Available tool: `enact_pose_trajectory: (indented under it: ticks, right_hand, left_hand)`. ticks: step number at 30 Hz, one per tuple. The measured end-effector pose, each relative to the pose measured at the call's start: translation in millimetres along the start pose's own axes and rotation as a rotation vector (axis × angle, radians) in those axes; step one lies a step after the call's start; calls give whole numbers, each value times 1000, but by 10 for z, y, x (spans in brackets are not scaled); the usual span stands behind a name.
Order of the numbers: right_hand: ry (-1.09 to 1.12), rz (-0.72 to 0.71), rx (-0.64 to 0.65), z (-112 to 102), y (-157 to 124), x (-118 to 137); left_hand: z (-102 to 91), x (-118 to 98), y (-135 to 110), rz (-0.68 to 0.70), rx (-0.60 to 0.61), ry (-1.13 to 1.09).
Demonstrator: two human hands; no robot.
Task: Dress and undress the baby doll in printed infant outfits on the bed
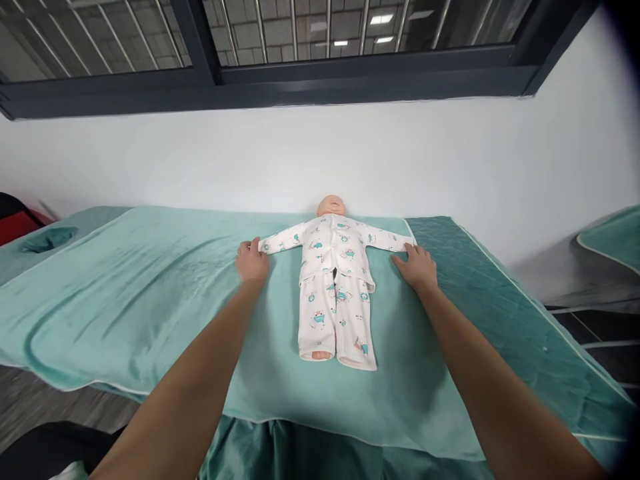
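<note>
A baby doll point(331, 205) lies on its back, head toward the wall, on a light green sheet point(165, 280). It wears a white long-sleeved pajama top point(334, 243) with a small teal print and matching pajama pants point(336, 317). Both sleeves are stretched out sideways. My left hand point(253, 261) pinches the cuff of the sleeve on the left. At the other cuff, my right hand point(419, 267) has its fingers closed on the sleeve's end. One foot of the doll shows at a pant hem; its hands are hidden.
The bed's darker green cover point(505, 333) shows at the right, and a face hole point(49, 240) is at the far left. Behind the bed rises a white wall point(280, 160) below a dark-framed window point(350, 83) with bars. A red and black item point(17, 223) sits at the left edge.
</note>
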State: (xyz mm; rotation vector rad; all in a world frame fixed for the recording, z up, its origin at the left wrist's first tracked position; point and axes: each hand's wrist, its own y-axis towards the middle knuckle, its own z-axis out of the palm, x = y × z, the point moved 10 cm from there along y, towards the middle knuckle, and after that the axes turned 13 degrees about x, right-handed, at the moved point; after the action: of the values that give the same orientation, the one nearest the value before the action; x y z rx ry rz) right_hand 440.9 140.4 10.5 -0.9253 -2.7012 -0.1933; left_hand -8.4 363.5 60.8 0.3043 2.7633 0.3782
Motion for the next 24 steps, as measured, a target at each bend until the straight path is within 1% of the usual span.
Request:
enact_pose_trajectory:
  ticks: [2,4,6,8,11,14,16,18,20,22,24]
  right_hand:
    - [-1,0,-6,1,1,-4]
    - [-4,1,-15,0,0,-6]
    - [-9,4,-14,8,-1,-2]
    - [-16,4,-13,15,-5,14]
    - [-13,27,-21,15,-9,25]
    - [10,78,-34,7,-38,-9]
    - [29,109,-35,7,-121,-48]
    - [49,111,-3,32,-304,-63]
    - [90,54,61,70,-625,9]
    - [199,-88,84,18,-1109,221]
    - [407,-235,147,-72,-1707,498]
  left_hand:
    - [56,-46,18,60,44,16]
    - [145,-118,36,143,113,42]
    - [238,-159,53,190,182,61]
    - [312,-157,68,184,234,81]
    - [364,-113,60,126,269,115]
    - [347,-58,-23,74,280,127]
    - [315,-28,-126,60,292,126]
    - [272,-2,-263,54,301,127]
    - [229,24,-417,43,308,133]
    - [201,19,-563,51,315,144]
    - [185,-11,-672,72,318,153]
